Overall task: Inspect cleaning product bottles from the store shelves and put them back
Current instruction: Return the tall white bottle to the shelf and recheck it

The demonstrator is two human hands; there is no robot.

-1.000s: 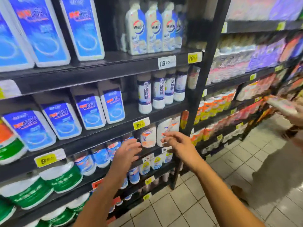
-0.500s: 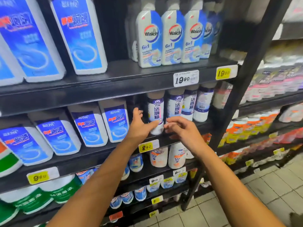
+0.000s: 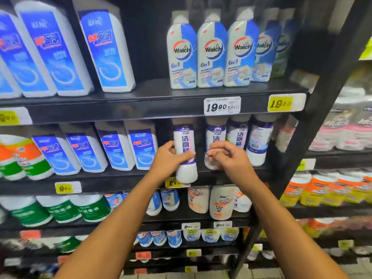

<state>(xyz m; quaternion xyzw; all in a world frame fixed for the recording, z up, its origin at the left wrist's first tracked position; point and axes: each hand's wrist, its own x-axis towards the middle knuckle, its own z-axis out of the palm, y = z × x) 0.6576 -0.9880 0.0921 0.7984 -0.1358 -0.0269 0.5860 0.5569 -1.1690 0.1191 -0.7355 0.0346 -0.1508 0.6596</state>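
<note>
We see the left hand (image 3: 168,158) gripping a white toilet cleaner bottle (image 3: 185,156) just below the white 19.90 price tag (image 3: 222,105). Right of the bottle, the right hand (image 3: 227,158) hovers, fingers loosely curled, holding nothing.

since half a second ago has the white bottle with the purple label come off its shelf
Yes. The white bottle with the purple label, gripped by the left hand, has come forward; its base overlaps the black shelf edge.
</note>
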